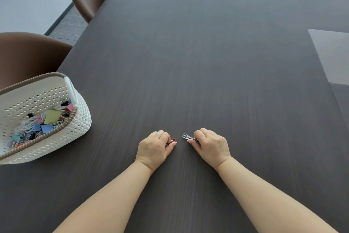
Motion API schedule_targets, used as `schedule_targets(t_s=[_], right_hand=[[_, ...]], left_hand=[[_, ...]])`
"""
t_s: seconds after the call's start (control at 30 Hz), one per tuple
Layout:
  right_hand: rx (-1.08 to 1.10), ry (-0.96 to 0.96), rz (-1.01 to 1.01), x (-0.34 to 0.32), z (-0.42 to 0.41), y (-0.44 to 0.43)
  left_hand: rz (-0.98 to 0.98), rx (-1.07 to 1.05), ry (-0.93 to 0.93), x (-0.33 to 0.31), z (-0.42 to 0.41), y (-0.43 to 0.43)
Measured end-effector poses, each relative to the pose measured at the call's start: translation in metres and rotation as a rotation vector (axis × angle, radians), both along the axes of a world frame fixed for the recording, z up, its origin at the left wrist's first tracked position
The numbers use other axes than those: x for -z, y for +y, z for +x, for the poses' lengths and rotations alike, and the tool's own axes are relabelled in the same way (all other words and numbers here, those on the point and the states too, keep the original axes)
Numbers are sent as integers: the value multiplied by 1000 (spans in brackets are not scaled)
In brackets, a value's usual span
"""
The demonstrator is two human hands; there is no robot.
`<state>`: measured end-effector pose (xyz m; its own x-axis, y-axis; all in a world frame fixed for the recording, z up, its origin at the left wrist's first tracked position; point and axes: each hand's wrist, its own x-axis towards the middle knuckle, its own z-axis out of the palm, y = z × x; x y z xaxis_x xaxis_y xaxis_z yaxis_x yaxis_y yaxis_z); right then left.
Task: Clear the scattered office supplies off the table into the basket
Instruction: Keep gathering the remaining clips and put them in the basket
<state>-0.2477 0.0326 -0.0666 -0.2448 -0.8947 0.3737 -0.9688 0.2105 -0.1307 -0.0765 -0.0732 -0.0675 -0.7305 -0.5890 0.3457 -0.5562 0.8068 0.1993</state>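
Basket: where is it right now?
In the head view, the white basket sits at the table's left edge, left of the left hand, beside a brown chair.

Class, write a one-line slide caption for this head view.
Both hands, left hand and right hand, pinch clips beside a basket.

Two bare forearms enter from the bottom edge, uncovered as far as they show; no sleeve cuff lies on either; the left hand (154,147) is broad and rounded, with short fingers and a trimmed, pale thumbnail; the right hand (211,146) has the same rounded build, with soft knuckles and a crease at the wrist; both wrists and all visible fingers are plain, without ring, watch, band or glove
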Motion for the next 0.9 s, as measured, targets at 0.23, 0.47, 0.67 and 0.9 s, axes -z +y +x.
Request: schedule_targets(t_s=[0.23,0.47,0.67,0.9], right_hand=[[79,-16,43,-12,9,2],[145,-184,49,-41,29,3],[90,-562,-40,-98,69,-44],[-147,-565,-184,-169,159,-130]], left_hand=[[-8,-15,-38,-6,-2,3],[186,-32,89,-31,23,5],[156,-61,309,-107,82,-33],[64,-181,353,-178,189,-111]])
